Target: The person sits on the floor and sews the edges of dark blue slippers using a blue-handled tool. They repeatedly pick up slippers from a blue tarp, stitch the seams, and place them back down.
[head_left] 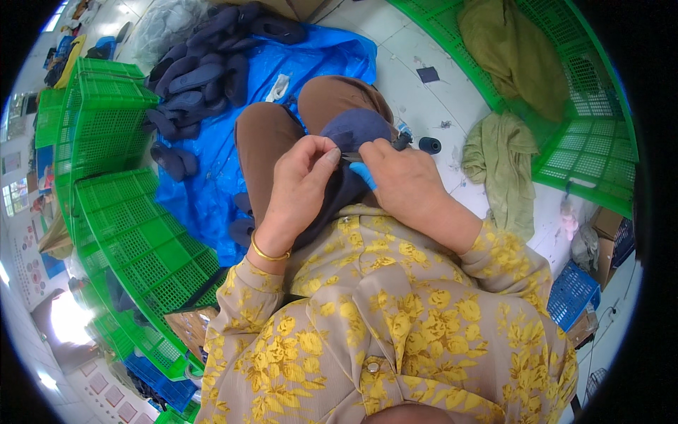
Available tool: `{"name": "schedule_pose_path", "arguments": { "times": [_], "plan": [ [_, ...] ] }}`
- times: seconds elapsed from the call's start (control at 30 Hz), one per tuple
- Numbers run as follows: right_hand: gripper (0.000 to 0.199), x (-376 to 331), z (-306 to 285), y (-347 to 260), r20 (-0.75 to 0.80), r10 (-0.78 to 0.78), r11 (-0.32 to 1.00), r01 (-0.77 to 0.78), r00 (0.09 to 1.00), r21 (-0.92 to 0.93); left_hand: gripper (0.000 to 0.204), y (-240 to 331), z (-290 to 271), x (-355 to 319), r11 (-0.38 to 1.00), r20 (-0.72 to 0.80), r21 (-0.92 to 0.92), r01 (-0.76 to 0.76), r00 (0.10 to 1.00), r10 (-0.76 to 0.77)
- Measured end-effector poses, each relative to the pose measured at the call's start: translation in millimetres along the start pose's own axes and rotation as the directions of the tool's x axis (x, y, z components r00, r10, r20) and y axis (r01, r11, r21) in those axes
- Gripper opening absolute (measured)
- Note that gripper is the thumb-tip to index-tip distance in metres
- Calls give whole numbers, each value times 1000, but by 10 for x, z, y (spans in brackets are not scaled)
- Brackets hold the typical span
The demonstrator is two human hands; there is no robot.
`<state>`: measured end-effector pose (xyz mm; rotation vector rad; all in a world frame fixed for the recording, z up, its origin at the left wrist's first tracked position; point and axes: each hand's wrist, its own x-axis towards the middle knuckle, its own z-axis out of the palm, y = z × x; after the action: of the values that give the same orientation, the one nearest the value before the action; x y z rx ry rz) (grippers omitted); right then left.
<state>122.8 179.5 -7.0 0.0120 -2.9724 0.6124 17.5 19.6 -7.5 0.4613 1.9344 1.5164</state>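
A dark blue slipper (357,126) rests against my brown-trousered knee, between my hands. My left hand (300,184), with a gold bangle at its wrist, pinches thumb and forefinger together at the slipper's near edge. My right hand (406,177) is closed beside it, around a small grey metal tool (349,157) like snips, whose tip reaches toward the left fingertips. A bright blue piece (364,174) shows at the right thumb; whether it is a handle or a thumb cover is unclear. More dark blue material lies in my lap beneath the hands.
A pile of dark blue slippers (201,78) lies on a blue plastic sheet (339,53) at the far left. Green crates (134,233) line the left; another green crate (593,169) holds olive cloth (519,56). A dark spool (429,145) stands beyond my right hand.
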Motion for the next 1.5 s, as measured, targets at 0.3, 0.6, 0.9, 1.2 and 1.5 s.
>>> {"name": "schedule_pose_path", "arguments": {
  "times": [0.3,0.6,0.9,1.2,1.5],
  "plan": [
    [16,7,15,-3,42,90,995,-92,995,31,12,95,-43,-61,1000,34,13,11,999,-12],
    [39,-15,-97,150,-108,11,892,39,994,450,30,175,-508,-384,658,23,742,-130,986,168],
    [28,-79,-19,243,-73,317,729,-194,946,656,11,76,-741,-627,870,-208,482,100,978,3],
    [13,-175,39,457,-46,485,627,-310,873,715,23,63,-3177,-2170,845,-975,-120,-520,223,-1],
    [14,-28,137,385,37,507,566,-365,861,739,18,-973,-2492,-1660,975,-884,-218,-45,432,-178]
  ]
}}
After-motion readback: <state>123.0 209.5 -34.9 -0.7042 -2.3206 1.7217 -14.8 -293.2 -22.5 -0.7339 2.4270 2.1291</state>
